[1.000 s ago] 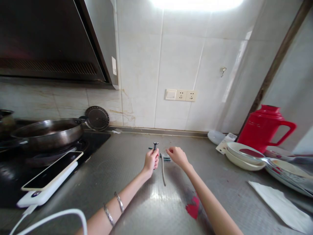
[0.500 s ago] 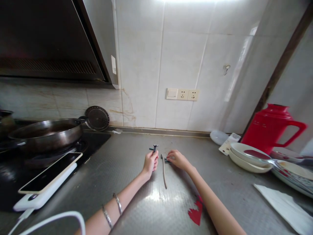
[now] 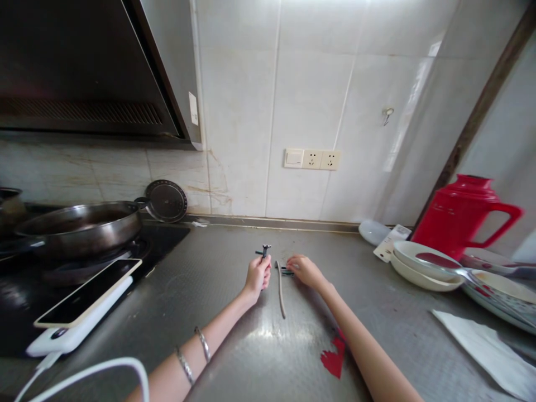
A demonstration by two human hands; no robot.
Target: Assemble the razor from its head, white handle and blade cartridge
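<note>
Left hand [image 3: 257, 274]: curled round a small, dark, upright T-shaped piece with a silvery top [image 3: 265, 249], which it grips above the brushed grey metal counter [image 3: 221, 262]; a short dark-green stub [image 3: 258, 253] juts out beside it, joined or separate, one cannot tell.
Right hand [image 3: 305, 270]: palm down, fingers bent, fingertips at some small, thin, dark-green pieces [image 3: 286, 271] on the counter; whether they pinch one cannot be told.
Handling at the counter: the step appears to be holding one piece steady on the left while the right hand deals with the loose ones.
Dark-green pieces: so small and flat that picking at them would call for a fine fingertip pinch, with the left grip kept still.
Between the hands: a thin, bent, greyish-beige cord-like strip [image 3: 281, 290] lies lengthwise, close to the pieces, and could be snagged by a sideways sweep.
Near the right forearm: a flat, ragged-edged red patch [image 3: 334, 359].
Counter's right side: a white paper sheet [image 3: 481, 349], stacked pale bowls [image 3: 422, 276] and a red plastic jug with a handle [image 3: 458, 218], all well apart from the fingers.
Cooktop side: a pale-rimmed black-screened phone [image 3: 90, 293] on a white block with a cable, near a steel pan [image 3: 109, 229]; neither blocks the hands.
</note>
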